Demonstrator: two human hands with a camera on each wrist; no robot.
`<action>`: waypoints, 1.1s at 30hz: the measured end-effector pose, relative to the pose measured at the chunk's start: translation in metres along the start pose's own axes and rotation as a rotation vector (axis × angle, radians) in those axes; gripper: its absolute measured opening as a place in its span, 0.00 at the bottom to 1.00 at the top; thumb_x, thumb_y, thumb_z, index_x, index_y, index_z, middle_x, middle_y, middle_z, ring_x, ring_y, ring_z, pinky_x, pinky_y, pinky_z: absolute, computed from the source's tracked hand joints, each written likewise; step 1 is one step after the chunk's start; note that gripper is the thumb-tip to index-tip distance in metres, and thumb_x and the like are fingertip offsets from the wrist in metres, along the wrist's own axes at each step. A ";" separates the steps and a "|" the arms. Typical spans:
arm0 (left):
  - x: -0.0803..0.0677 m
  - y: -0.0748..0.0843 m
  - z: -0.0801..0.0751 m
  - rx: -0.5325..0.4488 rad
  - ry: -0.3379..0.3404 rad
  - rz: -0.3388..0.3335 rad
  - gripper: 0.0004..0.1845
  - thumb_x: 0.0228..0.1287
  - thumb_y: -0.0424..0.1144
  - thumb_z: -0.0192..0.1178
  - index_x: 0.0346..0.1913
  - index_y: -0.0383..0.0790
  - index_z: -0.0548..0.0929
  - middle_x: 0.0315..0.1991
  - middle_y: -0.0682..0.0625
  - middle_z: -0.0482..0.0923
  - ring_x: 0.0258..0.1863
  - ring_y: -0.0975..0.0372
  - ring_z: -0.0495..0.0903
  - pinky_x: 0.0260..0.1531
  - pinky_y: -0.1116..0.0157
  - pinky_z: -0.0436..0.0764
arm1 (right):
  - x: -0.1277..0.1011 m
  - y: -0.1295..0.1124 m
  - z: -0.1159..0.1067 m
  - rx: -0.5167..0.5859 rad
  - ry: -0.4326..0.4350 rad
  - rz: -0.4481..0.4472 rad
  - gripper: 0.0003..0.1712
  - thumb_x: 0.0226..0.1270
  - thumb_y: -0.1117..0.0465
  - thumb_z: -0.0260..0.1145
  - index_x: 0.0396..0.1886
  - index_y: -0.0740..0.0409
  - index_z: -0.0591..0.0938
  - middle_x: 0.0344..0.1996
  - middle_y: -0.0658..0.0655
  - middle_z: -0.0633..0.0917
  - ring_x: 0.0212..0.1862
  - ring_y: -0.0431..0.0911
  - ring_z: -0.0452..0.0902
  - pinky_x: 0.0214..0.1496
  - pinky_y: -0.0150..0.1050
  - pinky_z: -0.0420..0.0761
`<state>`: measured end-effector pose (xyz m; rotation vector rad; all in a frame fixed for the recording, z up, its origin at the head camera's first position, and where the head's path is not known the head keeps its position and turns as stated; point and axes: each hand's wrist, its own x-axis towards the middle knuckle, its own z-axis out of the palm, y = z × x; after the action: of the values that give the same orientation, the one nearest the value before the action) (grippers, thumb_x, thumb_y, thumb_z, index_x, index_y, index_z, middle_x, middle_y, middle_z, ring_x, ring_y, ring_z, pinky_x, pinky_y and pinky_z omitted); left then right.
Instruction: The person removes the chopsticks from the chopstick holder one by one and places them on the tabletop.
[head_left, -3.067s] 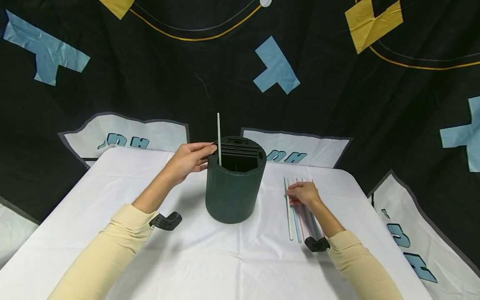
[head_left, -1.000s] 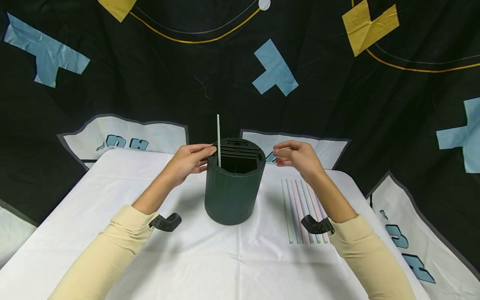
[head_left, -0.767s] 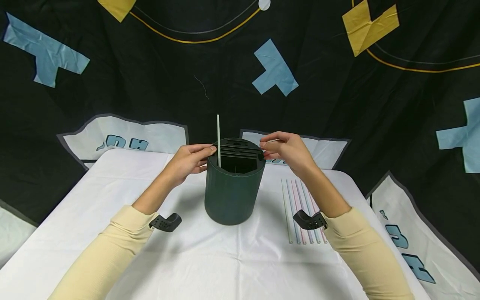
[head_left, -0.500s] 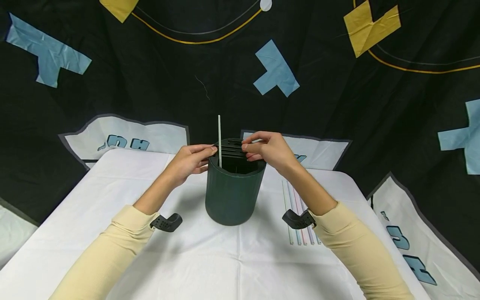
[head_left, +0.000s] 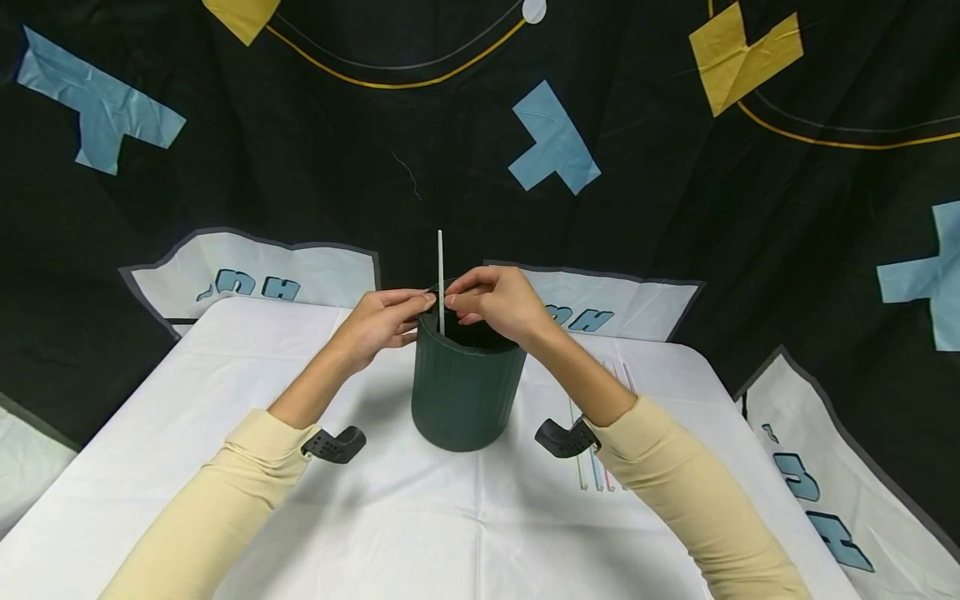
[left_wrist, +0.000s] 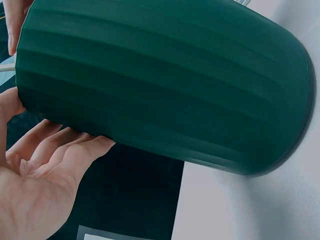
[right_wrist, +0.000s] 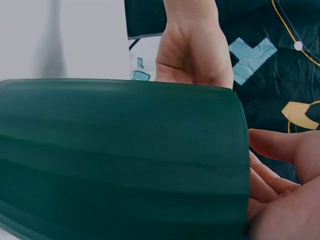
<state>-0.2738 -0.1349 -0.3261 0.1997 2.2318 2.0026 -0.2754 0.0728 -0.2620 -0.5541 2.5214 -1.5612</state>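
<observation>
A dark green cylindrical bucket (head_left: 465, 396) with a slotted top stands upright on the white table. One thin pale straw (head_left: 441, 262) rises from its left side. My left hand (head_left: 378, 323) grips the left rim, its thumb at the edge and its fingers against the outer wall. Over the bucket's opening, my right hand (head_left: 504, 304) has its bent fingertips right beside the straw, which stays visible along its whole upper length. In the right wrist view, the bucket wall (right_wrist: 125, 155) partly hides the right fingers, and nothing shows between them.
Several pastel straws (head_left: 597, 475) lie in a row on the table to the right, partly covered by my right forearm. A black cloth (head_left: 450, 183) with blue and yellow shapes hangs behind the table (head_left: 420, 525).
My right hand has left the straws on the table, risen, and moved left over the bucket to the standing straw. My left hand and the bucket have kept their places.
</observation>
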 end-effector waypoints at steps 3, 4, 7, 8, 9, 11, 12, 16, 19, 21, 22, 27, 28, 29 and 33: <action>-0.001 0.000 0.000 0.002 0.000 0.002 0.26 0.74 0.48 0.60 0.66 0.36 0.78 0.64 0.40 0.79 0.63 0.50 0.80 0.60 0.52 0.81 | 0.001 0.001 0.004 -0.041 0.003 -0.018 0.08 0.68 0.63 0.71 0.44 0.61 0.87 0.41 0.59 0.90 0.43 0.54 0.86 0.45 0.40 0.89; -0.001 0.000 0.000 0.004 0.001 0.002 0.26 0.73 0.49 0.60 0.66 0.36 0.78 0.64 0.40 0.79 0.63 0.50 0.80 0.61 0.52 0.81 | 0.001 0.002 0.005 -0.056 0.005 -0.022 0.08 0.68 0.63 0.71 0.44 0.60 0.87 0.41 0.58 0.90 0.42 0.53 0.86 0.45 0.40 0.88; 0.000 0.000 0.000 0.000 -0.002 -0.001 0.26 0.73 0.49 0.60 0.67 0.36 0.78 0.64 0.40 0.79 0.64 0.50 0.80 0.61 0.52 0.81 | 0.002 0.002 0.008 -0.088 0.010 -0.029 0.08 0.68 0.61 0.71 0.43 0.59 0.87 0.39 0.57 0.90 0.40 0.49 0.84 0.43 0.40 0.87; 0.000 0.000 0.000 -0.002 -0.003 -0.003 0.26 0.73 0.49 0.60 0.67 0.36 0.77 0.64 0.40 0.79 0.64 0.50 0.80 0.61 0.52 0.81 | 0.002 0.002 0.009 -0.089 0.013 -0.029 0.08 0.67 0.61 0.72 0.43 0.59 0.87 0.38 0.57 0.90 0.39 0.49 0.84 0.42 0.41 0.86; 0.000 0.000 0.000 -0.002 -0.002 -0.004 0.26 0.73 0.49 0.60 0.67 0.36 0.77 0.64 0.40 0.79 0.64 0.51 0.80 0.61 0.52 0.81 | 0.002 0.002 0.010 -0.088 0.015 -0.029 0.07 0.67 0.61 0.72 0.42 0.59 0.87 0.38 0.56 0.90 0.39 0.49 0.83 0.42 0.42 0.86; 0.000 0.000 0.000 -0.007 -0.003 -0.005 0.26 0.73 0.49 0.60 0.67 0.36 0.77 0.64 0.40 0.79 0.64 0.50 0.80 0.61 0.52 0.81 | 0.002 0.003 0.011 -0.080 0.019 -0.030 0.07 0.68 0.61 0.72 0.42 0.59 0.87 0.36 0.56 0.89 0.38 0.49 0.82 0.43 0.44 0.86; 0.000 0.000 0.000 -0.007 -0.004 -0.004 0.27 0.73 0.48 0.60 0.67 0.36 0.77 0.65 0.40 0.78 0.64 0.50 0.80 0.61 0.52 0.81 | 0.002 0.003 0.011 -0.077 0.024 -0.031 0.07 0.68 0.61 0.72 0.41 0.59 0.87 0.36 0.56 0.89 0.38 0.49 0.82 0.43 0.45 0.86; 0.000 0.000 0.000 -0.008 -0.002 0.002 0.26 0.73 0.48 0.61 0.67 0.36 0.78 0.64 0.40 0.79 0.63 0.51 0.80 0.60 0.53 0.81 | 0.001 0.004 0.010 -0.037 0.043 -0.024 0.06 0.68 0.61 0.71 0.40 0.59 0.87 0.36 0.56 0.88 0.37 0.49 0.82 0.44 0.43 0.87; -0.001 0.000 0.001 -0.005 -0.002 0.003 0.26 0.73 0.48 0.61 0.66 0.36 0.78 0.64 0.40 0.79 0.63 0.51 0.80 0.60 0.54 0.82 | -0.001 0.005 0.006 0.017 0.054 -0.022 0.06 0.68 0.62 0.71 0.41 0.60 0.86 0.37 0.57 0.88 0.37 0.48 0.83 0.45 0.40 0.88; -0.001 0.000 0.001 -0.007 0.001 0.003 0.25 0.73 0.48 0.61 0.65 0.36 0.79 0.64 0.40 0.79 0.62 0.51 0.81 0.59 0.54 0.82 | -0.003 0.005 0.003 0.059 0.056 -0.023 0.07 0.67 0.63 0.71 0.41 0.62 0.86 0.37 0.59 0.88 0.37 0.48 0.85 0.45 0.40 0.89; -0.001 0.000 0.002 -0.009 0.001 0.003 0.25 0.73 0.48 0.61 0.65 0.36 0.79 0.64 0.40 0.79 0.62 0.51 0.81 0.59 0.54 0.82 | -0.004 0.005 0.001 0.076 0.060 -0.024 0.07 0.67 0.63 0.71 0.42 0.63 0.86 0.38 0.60 0.88 0.37 0.48 0.85 0.46 0.40 0.89; 0.000 0.000 0.002 -0.020 0.004 0.003 0.25 0.73 0.47 0.61 0.65 0.35 0.79 0.63 0.40 0.80 0.62 0.52 0.81 0.59 0.55 0.82 | -0.010 0.003 -0.011 0.174 0.095 -0.005 0.09 0.68 0.64 0.70 0.44 0.65 0.84 0.42 0.62 0.87 0.38 0.50 0.88 0.47 0.41 0.89; 0.000 0.000 0.003 -0.020 0.004 0.003 0.25 0.73 0.47 0.61 0.65 0.35 0.79 0.63 0.40 0.80 0.62 0.52 0.81 0.58 0.55 0.82 | -0.011 0.003 -0.013 0.185 0.106 0.000 0.09 0.68 0.64 0.70 0.45 0.65 0.84 0.43 0.62 0.87 0.39 0.50 0.89 0.48 0.41 0.89; 0.000 0.000 0.003 -0.020 0.005 0.004 0.25 0.73 0.47 0.61 0.65 0.35 0.79 0.63 0.40 0.80 0.61 0.52 0.81 0.58 0.55 0.83 | -0.012 0.002 -0.016 0.195 0.117 0.002 0.09 0.69 0.64 0.69 0.45 0.65 0.83 0.43 0.62 0.86 0.39 0.50 0.89 0.48 0.41 0.89; -0.001 0.000 0.003 -0.014 0.010 0.007 0.25 0.72 0.48 0.62 0.65 0.36 0.79 0.62 0.40 0.80 0.61 0.52 0.82 0.57 0.56 0.83 | -0.016 0.002 -0.024 0.230 0.159 -0.002 0.09 0.70 0.64 0.68 0.45 0.65 0.82 0.42 0.62 0.86 0.38 0.50 0.89 0.48 0.42 0.89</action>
<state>-0.2727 -0.1321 -0.3262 0.1971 2.2254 2.0263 -0.2683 0.0994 -0.2540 -0.4181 2.3992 -1.9332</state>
